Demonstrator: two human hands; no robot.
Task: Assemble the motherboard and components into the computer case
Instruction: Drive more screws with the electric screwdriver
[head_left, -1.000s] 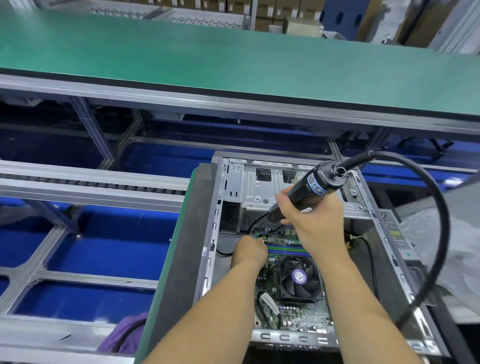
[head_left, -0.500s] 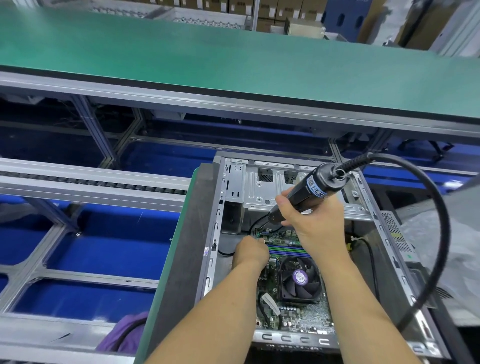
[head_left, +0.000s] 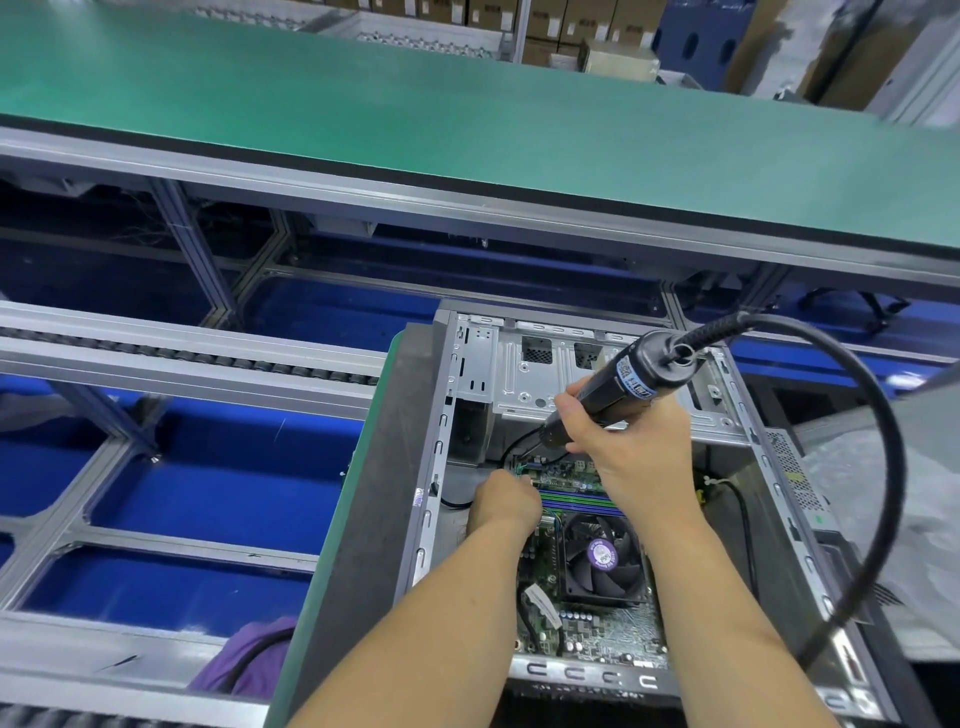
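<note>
An open grey computer case (head_left: 524, 374) lies flat in front of me. Inside it sits a green motherboard (head_left: 613, 634) with a black CPU fan (head_left: 602, 561) and purple-green memory slots. My right hand (head_left: 634, 441) grips a black electric screwdriver (head_left: 618, 384), tilted with its tip down at the board's far left corner. My left hand (head_left: 504, 504) rests curled on the board's left edge just below that tip; what its fingers hold is hidden.
A thick black cable (head_left: 883, 493) loops from the screwdriver around to the right. The case rests on a dark pad (head_left: 374, 493) over a green mat. A green conveyor belt (head_left: 467, 119) runs across behind. A purple cloth (head_left: 249, 660) lies lower left.
Both hands hold nearly the same place; the screwdriver stays at the board's far left corner. Only small shifts of the view are visible.
</note>
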